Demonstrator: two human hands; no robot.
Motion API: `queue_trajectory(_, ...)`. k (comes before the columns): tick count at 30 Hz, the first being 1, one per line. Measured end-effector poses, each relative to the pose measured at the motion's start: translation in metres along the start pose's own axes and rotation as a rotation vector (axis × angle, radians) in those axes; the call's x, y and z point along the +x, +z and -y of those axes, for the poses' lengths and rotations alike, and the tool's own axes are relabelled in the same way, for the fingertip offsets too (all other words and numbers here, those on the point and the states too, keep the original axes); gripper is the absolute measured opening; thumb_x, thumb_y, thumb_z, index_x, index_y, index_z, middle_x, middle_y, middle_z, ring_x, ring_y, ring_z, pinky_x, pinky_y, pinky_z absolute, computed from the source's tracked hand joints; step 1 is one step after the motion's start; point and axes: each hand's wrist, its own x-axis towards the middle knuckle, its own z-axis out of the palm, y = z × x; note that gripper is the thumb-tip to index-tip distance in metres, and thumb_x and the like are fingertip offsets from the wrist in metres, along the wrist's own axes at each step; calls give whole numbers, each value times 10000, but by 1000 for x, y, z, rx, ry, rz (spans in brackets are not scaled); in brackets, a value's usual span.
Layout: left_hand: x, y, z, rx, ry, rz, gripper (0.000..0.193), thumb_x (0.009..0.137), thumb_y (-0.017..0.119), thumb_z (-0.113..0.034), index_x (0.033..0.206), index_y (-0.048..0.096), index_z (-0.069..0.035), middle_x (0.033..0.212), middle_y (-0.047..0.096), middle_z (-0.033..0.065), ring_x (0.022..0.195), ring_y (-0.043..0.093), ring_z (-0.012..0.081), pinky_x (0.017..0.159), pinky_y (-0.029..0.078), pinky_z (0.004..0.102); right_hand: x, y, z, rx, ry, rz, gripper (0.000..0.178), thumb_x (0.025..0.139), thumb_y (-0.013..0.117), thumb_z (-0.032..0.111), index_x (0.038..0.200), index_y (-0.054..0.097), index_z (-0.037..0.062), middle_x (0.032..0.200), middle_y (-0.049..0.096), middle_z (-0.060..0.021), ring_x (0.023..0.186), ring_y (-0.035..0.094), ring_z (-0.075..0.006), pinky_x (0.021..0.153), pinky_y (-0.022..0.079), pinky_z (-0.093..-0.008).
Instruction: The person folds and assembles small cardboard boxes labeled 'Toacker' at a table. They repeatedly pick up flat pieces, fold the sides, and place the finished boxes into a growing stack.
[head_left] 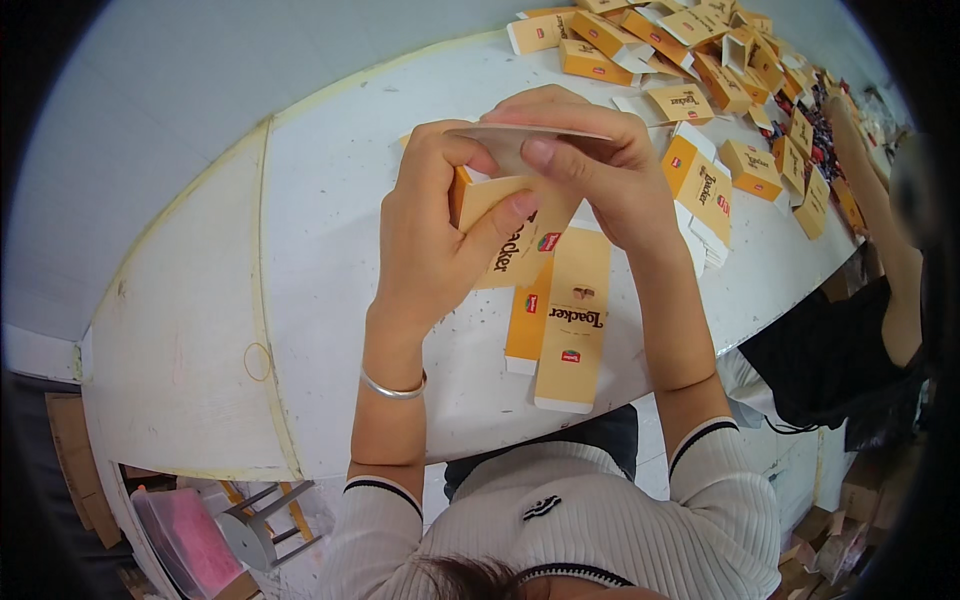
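Dark hair (460,578) showed at the near edge. Beyond it, the left hand (425,215) held a yellow-tan card box (528,262) by its side, thumb on the front, while the right hand (610,165) pinched its pale flap (508,148). Raised above the table (340,230), the box looked light, stiff but easily creased; its side edges seemed the safest hold. Flat-looking boxes (577,350) lay nearer, a heap of boxes (690,60) far right.
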Motion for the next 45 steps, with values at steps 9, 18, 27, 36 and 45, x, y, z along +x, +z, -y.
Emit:
queue_trajectory(9, 0, 2, -2, -80, 91, -25, 410, 719, 715, -192, 947, 398, -67, 930, 525, 85, 701, 565, 184, 589, 461, 263, -1, -9, 12, 215, 16, 45, 223, 860, 503, 176, 961, 650, 43, 975, 591, -40, 882, 525, -118, 760, 400, -240)
queue_trajectory(18, 0, 5, -5, -317, 87, -23, 676, 726, 699, -86, 1209, 227, -70, 994, 520, 134, 907, 546, 198, 733, 478, 289, -2, -11, 3, 147, -73, 24, 200, 822, 564, 70, 1005, 644, 49, 959, 597, -48, 854, 520, -102, 708, 413, -215)
queue_trajectory(27, 2, 3, -14, -488, -42, -9, 564, 758, 673, -92, 1188, 309, -64, 989, 519, 108, 875, 568, 177, 685, 502, 266, -2, -11, 4, 29, -169, 116, 210, 845, 525, 69, 1024, 630, 39, 989, 567, -57, 856, 521, -124, 708, 412, -226)
queue_trajectory(36, 3, 0, -20, -730, -183, -169, 342, 783, 622, -38, 1063, 426, -48, 1006, 506, 88, 779, 581, 123, 621, 518, 217, 0, 13, -1, 145, -274, -49, 180, 861, 501, 96, 997, 586, 15, 1014, 536, -87, 943, 516, -159, 797, 413, -258)
queue_trajectory(45, 1, 5, -13, -610, -195, -246, 179, 809, 597, -49, 901, 444, -51, 1011, 496, 74, 668, 518, 65, 520, 443, 174, -3, 32, -26, 277, -253, -278, 106, 854, 531, 88, 897, 573, 1, 977, 536, -67, 859, 522, -118, 686, 435, -227)
